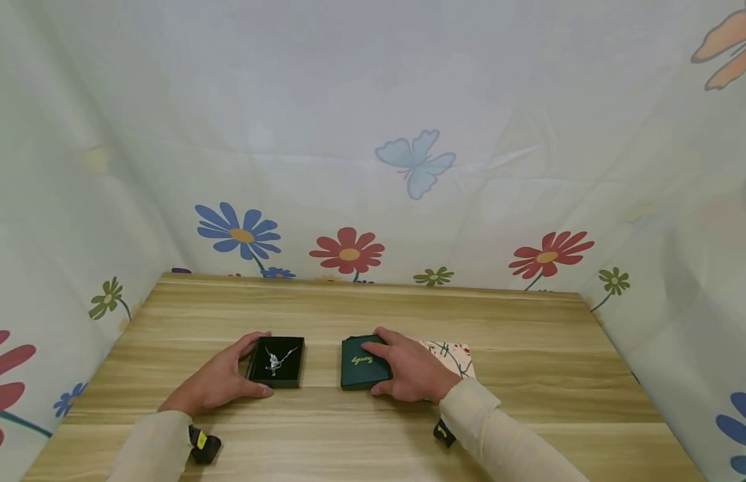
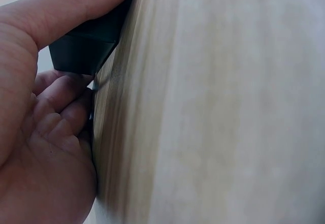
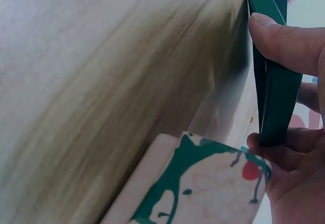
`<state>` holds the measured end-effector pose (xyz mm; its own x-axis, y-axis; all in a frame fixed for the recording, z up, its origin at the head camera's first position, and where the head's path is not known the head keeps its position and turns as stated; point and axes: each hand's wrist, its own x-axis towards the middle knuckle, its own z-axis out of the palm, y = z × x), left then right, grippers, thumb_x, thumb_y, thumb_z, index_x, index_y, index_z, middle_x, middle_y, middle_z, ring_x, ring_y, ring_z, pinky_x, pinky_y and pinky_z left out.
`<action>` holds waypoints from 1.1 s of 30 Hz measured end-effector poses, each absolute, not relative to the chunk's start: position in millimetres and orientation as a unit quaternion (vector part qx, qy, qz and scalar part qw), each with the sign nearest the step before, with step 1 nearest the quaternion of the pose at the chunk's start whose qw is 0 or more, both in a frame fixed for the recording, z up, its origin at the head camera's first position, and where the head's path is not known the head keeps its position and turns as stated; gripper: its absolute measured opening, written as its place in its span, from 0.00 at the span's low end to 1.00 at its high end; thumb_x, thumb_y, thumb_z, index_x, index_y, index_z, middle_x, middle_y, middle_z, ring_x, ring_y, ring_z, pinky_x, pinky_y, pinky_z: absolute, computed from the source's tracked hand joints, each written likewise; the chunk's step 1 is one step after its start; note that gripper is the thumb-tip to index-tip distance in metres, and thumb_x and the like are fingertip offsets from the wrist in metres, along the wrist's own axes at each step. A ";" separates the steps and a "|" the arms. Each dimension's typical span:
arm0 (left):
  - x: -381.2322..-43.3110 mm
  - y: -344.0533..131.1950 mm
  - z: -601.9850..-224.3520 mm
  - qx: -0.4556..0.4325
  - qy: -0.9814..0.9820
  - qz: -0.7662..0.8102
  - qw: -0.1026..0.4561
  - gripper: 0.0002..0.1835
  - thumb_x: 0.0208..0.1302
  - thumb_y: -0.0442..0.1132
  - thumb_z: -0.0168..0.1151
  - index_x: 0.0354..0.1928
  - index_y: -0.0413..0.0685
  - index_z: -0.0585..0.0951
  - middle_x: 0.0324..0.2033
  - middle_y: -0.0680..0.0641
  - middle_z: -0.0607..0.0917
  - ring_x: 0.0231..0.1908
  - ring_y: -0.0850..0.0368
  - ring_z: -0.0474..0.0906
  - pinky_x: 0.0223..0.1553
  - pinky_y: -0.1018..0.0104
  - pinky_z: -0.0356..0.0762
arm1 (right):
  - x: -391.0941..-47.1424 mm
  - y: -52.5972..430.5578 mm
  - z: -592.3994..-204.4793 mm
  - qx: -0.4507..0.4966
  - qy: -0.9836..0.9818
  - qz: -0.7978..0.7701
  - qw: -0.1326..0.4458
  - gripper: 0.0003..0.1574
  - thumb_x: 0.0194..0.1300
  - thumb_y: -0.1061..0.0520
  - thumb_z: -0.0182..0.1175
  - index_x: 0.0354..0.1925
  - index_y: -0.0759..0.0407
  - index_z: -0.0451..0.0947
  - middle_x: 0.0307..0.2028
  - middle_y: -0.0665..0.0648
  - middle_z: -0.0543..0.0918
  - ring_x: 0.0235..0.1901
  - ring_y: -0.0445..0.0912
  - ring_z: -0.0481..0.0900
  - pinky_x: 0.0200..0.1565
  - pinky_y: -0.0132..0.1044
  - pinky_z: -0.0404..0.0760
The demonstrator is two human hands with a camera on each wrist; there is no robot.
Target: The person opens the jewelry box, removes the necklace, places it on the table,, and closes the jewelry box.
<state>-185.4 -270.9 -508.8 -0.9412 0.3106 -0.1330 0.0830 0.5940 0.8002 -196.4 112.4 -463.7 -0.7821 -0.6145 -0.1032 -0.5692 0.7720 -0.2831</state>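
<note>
An open jewellery box (image 1: pixel 293 375) with a black insert rests on the table at centre left. A silver necklace (image 1: pixel 273 363) with a pendant lies on the insert. My left hand (image 1: pixel 219 376) grips this box from its left side, thumb along the near edge and fingers at the far corner; its dark green wall (image 2: pixel 81 54) shows in the left wrist view. To the right, my right hand (image 1: pixel 412 367) holds the dark green lid (image 1: pixel 352 369) with gold lettering. Thumb and fingers clasp opposite edges of it, close over the table. The lid's inside is hidden.
Behind the right hand lies a cream item with a floral print (image 1: pixel 460 355), partly covered by the wrist; it looks box-like in the right wrist view. The wooden table (image 1: pixel 373 301) meets a flower-printed cloth (image 1: pixel 288 134) at its back and sides.
</note>
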 end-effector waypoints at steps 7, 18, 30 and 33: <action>-185.6 -270.2 -509.1 0.110 0.886 0.432 0.131 0.62 0.45 0.53 0.86 0.80 0.49 0.60 0.76 0.37 0.70 0.72 0.40 0.68 0.70 0.34 0.64 | -197.7 111.4 -464.6 -0.318 0.936 -0.112 0.099 0.49 0.63 0.37 0.73 0.77 0.46 0.68 0.79 0.65 0.63 0.76 0.58 0.68 0.73 0.52 0.72; -185.3 -270.6 -509.8 0.119 0.888 0.428 0.122 0.61 0.46 0.53 0.86 0.79 0.48 0.61 0.74 0.38 0.72 0.74 0.37 0.67 0.70 0.35 0.65 | -200.8 109.1 -467.8 -0.322 0.937 -0.091 0.105 0.49 0.64 0.39 0.72 0.78 0.43 0.65 0.78 0.65 0.65 0.74 0.59 0.71 0.71 0.52 0.75; -184.4 -270.0 -508.6 0.114 0.888 0.427 0.124 0.61 0.46 0.53 0.86 0.79 0.48 0.61 0.75 0.36 0.71 0.74 0.36 0.68 0.70 0.33 0.65 | -202.3 104.9 -467.4 -0.308 0.939 -0.058 0.142 0.51 0.66 0.41 0.71 0.81 0.34 0.59 0.79 0.64 0.63 0.73 0.57 0.72 0.69 0.50 0.77; -184.9 -270.4 -509.0 0.114 0.888 0.428 0.122 0.61 0.45 0.53 0.86 0.79 0.48 0.61 0.75 0.37 0.72 0.73 0.37 0.68 0.70 0.33 0.64 | -202.4 103.9 -467.3 -0.305 0.939 -0.054 0.150 0.52 0.66 0.40 0.71 0.81 0.33 0.57 0.79 0.64 0.62 0.74 0.57 0.71 0.70 0.51 0.76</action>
<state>-184.9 -270.4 -509.0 -0.9442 0.3071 -0.1190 0.0982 0.6074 0.7883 -202.4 103.9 -467.3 -0.7692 -0.5890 -0.2477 -0.5566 0.8081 -0.1930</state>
